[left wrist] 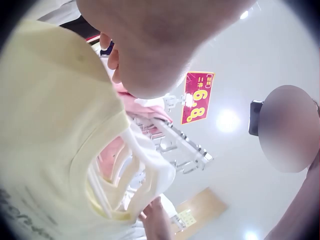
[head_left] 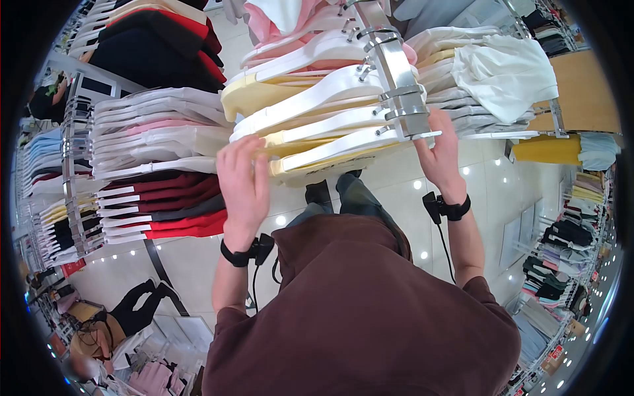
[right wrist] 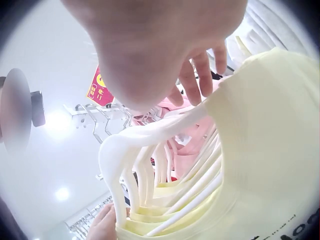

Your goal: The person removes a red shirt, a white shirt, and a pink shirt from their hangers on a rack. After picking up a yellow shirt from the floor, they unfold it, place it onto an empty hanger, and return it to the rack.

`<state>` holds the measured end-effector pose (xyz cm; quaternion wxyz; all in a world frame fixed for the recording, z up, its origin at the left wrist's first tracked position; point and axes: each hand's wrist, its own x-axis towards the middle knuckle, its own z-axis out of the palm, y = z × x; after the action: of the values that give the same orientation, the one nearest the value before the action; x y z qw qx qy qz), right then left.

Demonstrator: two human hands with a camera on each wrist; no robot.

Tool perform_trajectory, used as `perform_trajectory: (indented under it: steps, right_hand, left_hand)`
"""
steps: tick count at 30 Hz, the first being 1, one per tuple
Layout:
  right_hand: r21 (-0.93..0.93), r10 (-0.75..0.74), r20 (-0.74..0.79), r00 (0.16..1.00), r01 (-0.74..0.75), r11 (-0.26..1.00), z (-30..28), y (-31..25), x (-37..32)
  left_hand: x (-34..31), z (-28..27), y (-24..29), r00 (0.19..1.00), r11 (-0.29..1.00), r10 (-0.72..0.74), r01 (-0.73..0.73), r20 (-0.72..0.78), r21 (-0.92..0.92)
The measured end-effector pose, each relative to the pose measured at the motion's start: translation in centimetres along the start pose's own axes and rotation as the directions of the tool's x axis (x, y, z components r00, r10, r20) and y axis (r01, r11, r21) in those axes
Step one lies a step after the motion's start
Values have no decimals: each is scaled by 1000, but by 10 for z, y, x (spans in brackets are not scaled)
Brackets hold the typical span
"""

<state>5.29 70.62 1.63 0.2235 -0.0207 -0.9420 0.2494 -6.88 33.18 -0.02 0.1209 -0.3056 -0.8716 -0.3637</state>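
Pale yellow shirts [left wrist: 45, 110] hang on white hangers [head_left: 330, 153] from a metal rail [head_left: 399, 72]; dark lettering marks the front one. At the left shoulder end of these shirts, my left hand [head_left: 243, 181] has its fingers loosely bent over the edge. My right hand [head_left: 439, 155] is raised at the opposite end, beside the rail's tip. Its fingers [right wrist: 202, 72] extend loosely at the shirt's shoulder in the right wrist view. Several hangers stand close together between the two hands. Pink garments [head_left: 290, 46] hang farther back along the rail.
To the left is a rack of white tops [head_left: 155, 132] above maroon and red ones [head_left: 185, 204]. White and grey garments [head_left: 502, 72] hang at the right. A red price sign [left wrist: 198, 97] hangs overhead. Another person [head_left: 109, 330] is at the lower left on the tiled floor [head_left: 290, 277].
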Motion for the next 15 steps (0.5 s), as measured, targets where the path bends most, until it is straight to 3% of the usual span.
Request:
perform_trajectory:
  steps: [1, 3, 6, 7, 9, 13, 15]
  right_hand:
    - [3, -4, 0, 1000, 4, 1000, 2, 2, 5]
    - [251, 107, 38, 993, -113, 961, 5, 7, 16]
    - [261, 142, 156, 977, -180, 949, 0, 13, 47]
    - [261, 136, 154, 979, -173, 950, -1, 15, 59]
    - [197, 15, 270, 963, -71, 978, -1, 17, 76]
    - [130, 20, 330, 944, -67, 989, 3, 23, 95]
    - [95, 15, 398, 917, -57, 994, 3, 22, 101]
  left_hand:
    - [9, -1, -5, 998, 998, -37, 35, -51, -56]
    - [35, -7, -9, 997, 999, -39, 37, -67, -28]
    - [71, -10, -26, 987, 998, 60, -55, 147, -32]
    - [80, -7, -32, 988, 998, 60, -56, 141, -31]
    - [89, -2, -39, 873, 972, -99, 187, 478, -140]
    - [98, 3, -39, 826, 962, -97, 220, 555, -160]
    - [101, 6, -42, 850, 981, -93, 167, 519, -98]
